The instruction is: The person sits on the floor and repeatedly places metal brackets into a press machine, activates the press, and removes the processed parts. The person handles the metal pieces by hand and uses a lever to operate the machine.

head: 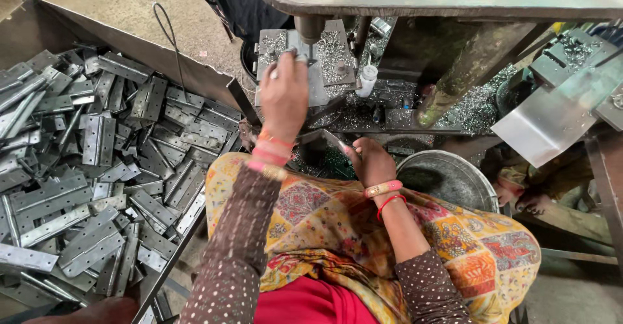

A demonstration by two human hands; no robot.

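Two hands at work, and both are yours. Your left hand point(284, 94) is up at the drill press point(310, 29), fingers curled down onto the workpiece on the press table point(331, 55) right under the spindle; what exactly it pins there is hidden by the knuckles, but it looks like one hinge. Your right hand point(371, 163) sits lower, just in front of the press, closed on a single flat metal hinge point(328, 139) that pokes out to the left of the fingers.

Left of the press, the big metal bin point(195, 71) is heaped with grey hinges point(97, 168), dozens upon dozens, too many and too tangled to count. By my reading that is the stock waiting, so most of the work looks ahead of you: one piece at the spindle, one in hand, a mountain left.

Right of the press and just beyond your right hand sits one round steel tub point(454, 175); its inside is dark and I cannot tell how many pieces lie in it. Bright metal swarf point(477, 107) is piled thick behind the press table. One small white bottle point(368, 81) stands beside the spindle. Three bangles ride your left wrist, two your right.
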